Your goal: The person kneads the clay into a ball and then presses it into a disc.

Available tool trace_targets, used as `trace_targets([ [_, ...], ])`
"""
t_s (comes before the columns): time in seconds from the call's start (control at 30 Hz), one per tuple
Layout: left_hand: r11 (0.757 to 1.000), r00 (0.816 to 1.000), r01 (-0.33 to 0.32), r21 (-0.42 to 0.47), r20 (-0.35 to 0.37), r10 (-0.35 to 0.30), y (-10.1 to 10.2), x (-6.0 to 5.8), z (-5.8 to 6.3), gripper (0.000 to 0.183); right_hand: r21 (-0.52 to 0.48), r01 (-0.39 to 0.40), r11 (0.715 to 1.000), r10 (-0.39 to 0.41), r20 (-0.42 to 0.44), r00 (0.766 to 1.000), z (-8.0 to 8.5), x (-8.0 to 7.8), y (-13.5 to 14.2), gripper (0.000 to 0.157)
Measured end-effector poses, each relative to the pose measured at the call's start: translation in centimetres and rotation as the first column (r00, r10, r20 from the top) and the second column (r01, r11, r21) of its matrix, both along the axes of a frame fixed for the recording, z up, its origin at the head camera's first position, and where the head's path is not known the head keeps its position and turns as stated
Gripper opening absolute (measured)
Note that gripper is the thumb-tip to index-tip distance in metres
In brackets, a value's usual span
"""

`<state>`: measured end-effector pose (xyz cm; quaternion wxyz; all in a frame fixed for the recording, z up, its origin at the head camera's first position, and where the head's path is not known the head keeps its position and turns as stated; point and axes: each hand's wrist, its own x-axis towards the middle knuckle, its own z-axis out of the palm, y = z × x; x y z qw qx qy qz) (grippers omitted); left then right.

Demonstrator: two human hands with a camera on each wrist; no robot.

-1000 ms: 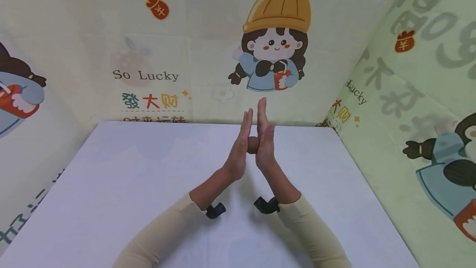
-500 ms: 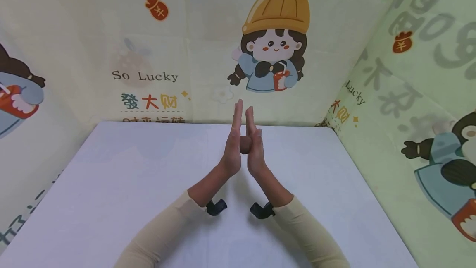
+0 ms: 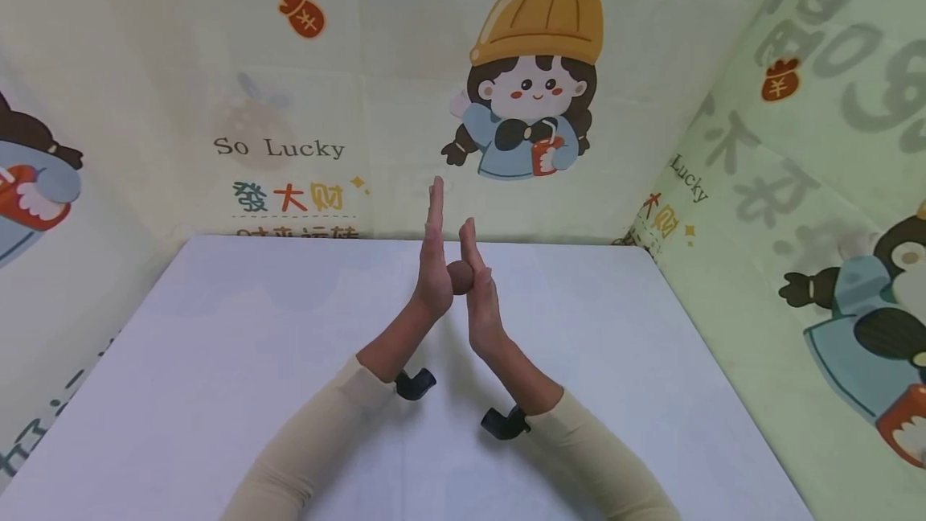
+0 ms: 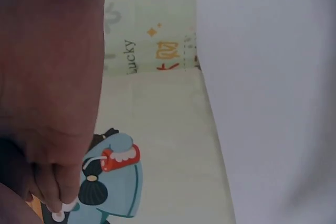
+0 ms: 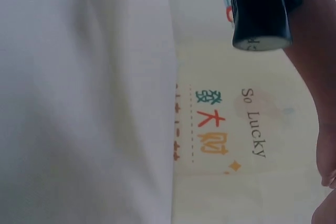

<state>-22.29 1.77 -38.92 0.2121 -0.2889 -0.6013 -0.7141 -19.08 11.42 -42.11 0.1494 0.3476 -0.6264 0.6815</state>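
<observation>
A small brown ball (image 3: 460, 277) is held between my two palms, raised above the white table (image 3: 405, 441). My left hand (image 3: 434, 272) presses its palm against the ball's left side, its straight fingers pointing forward. From the other side my right hand (image 3: 481, 296) presses on the ball, fingers also extended, sitting a little nearer to me than the left. In the left wrist view a hand (image 4: 50, 87) fills the left side, and I cannot make out the ball there. Part of the left hand (image 5: 326, 150) shows at the right wrist view's edge.
Small dark wrist cameras (image 3: 415, 384) hang under both forearms. Behind the table's far edge stands a cream backdrop (image 3: 398, 87) printed with cartoon figures and lettering. A greenish printed sheet (image 3: 738, 264) closes off the right side.
Both hands and the ball have shifted left. The left hand has slid forward and the right hand back toward me, so the left fingertips now reach farther than the right.
</observation>
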Motion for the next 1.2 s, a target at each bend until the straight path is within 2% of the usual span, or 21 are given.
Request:
trace_targets([
  [0.1,0.999,0.999,-0.032,0.005,0.008,0.032,-0.3,-0.6,-0.3,0.074,0.011,-0.015,1.0,0.015,-0.013,1.0,-0.2,0.4,-0.1,0.09],
  [0.23,0.999,0.999,-0.036,-0.014,0.031,0.036,-0.4,-1.2,-0.9,0.068,0.02,-0.014,1.0,0.015,-0.034,0.999,-0.2,0.6,-0.1,0.086],
  [0.5,0.991,0.999,0.012,-0.133,0.031,-0.008,-0.2,-1.7,-2.4,0.068,0.04,0.047,0.998,-0.043,-0.11,0.993,1.3,0.8,0.3,0.09],
  [0.77,0.965,0.993,0.003,-0.261,-0.11,-0.033,0.8,-0.8,-3.6,0.074,0.025,0.083,0.996,-0.08,-0.116,0.99,2.4,0.1,1.2,0.089],
  [1.07,0.968,0.991,0.083,-0.236,-0.082,-0.105,1.7,0.8,-4.1,0.071,0.014,0.103,0.995,-0.102,-0.037,0.994,2.6,-0.3,2.1,0.092],
  [1.2,0.969,0.989,0.105,-0.222,-0.082,-0.126,1.9,1.5,-4.0,0.072,-0.008,0.1,0.995,-0.1,0.01,0.995,2.7,-0.6,2.4,0.095],
])
